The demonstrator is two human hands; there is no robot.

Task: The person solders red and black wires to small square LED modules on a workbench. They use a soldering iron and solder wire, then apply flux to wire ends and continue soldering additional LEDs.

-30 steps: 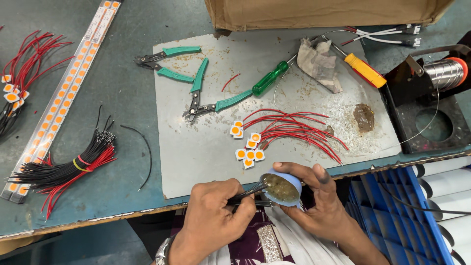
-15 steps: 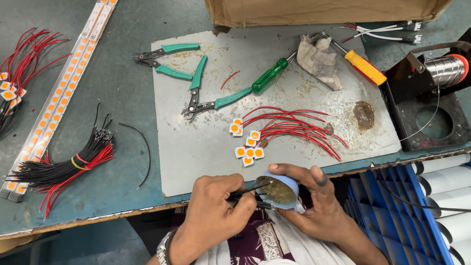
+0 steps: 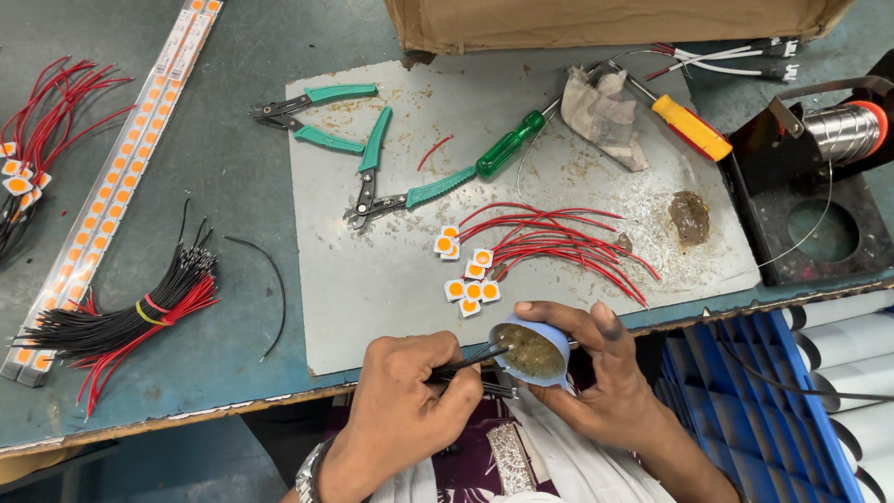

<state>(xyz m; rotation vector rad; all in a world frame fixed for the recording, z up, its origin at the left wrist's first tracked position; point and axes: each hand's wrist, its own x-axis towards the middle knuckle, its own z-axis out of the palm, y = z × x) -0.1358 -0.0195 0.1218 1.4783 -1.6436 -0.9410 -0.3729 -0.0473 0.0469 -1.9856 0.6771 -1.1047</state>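
1. The right hand (image 3: 615, 391) sits at lower centre-right of the frame, just below the table edge, fingers curled round a small blue cup (image 3: 535, 352). The thumb lies along the cup's upper rim; the other fingers wrap under and behind it.
2. The cup tilts toward the camera and holds a brownish-yellow paste.
3. The left hand (image 3: 410, 405), lower centre, has its fingers pinched narrow on thin black wires (image 3: 470, 365). The wire tips reach over the cup's left rim and into the paste.
4. The grey mat (image 3: 372, 279) fills the middle of the frame. On it, just above the cup, lie small white-and-orange LED chips (image 3: 470, 291) with red wires (image 3: 559, 237) fanning right.
5. On the upper part of the mat: two green-handled cutters (image 3: 372, 158), a green screwdriver (image 3: 507, 154), a rag (image 3: 605, 107), and a yellow-handled tool (image 3: 694, 129).
6. Far right: a black stand (image 3: 810, 219) carrying a solder spool (image 3: 843, 130).
7. Left side: a bundle of black and red wires (image 3: 130, 312), and an LED strip (image 3: 121, 182) running diagonally from the upper left.
8. A blue crate (image 3: 754, 401) sits lower right, below table level; contents cannot be made out.
9. A cardboard box (image 3: 596, 19) spans the top edge.
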